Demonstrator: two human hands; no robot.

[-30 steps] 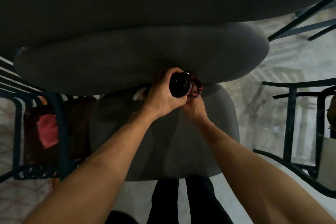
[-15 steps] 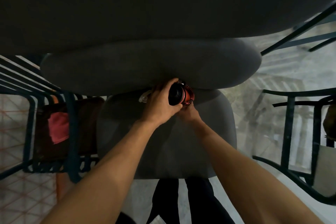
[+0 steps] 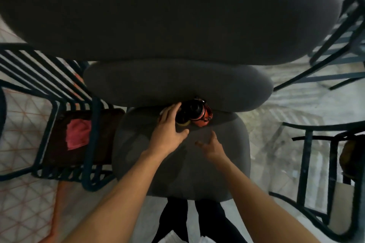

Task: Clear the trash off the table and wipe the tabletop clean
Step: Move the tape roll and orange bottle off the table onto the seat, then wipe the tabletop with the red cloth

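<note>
While the left hand [image 3: 169, 134] lies open against a dark can [image 3: 192, 111], the right hand [image 3: 210, 147] hangs loose just short of it, holding nothing.

Fingers of the left hand rest straight along the can's left side; the can lies with red trash [image 3: 205, 119] on the grey seat [image 3: 177, 167], tucked under the backrest [image 3: 177, 85], which overhangs it. Beyond looms the dark tabletop [image 3: 167, 12]. Left, a metal chair [image 3: 65, 138] carries a pink cloth [image 3: 78, 136].
</note>
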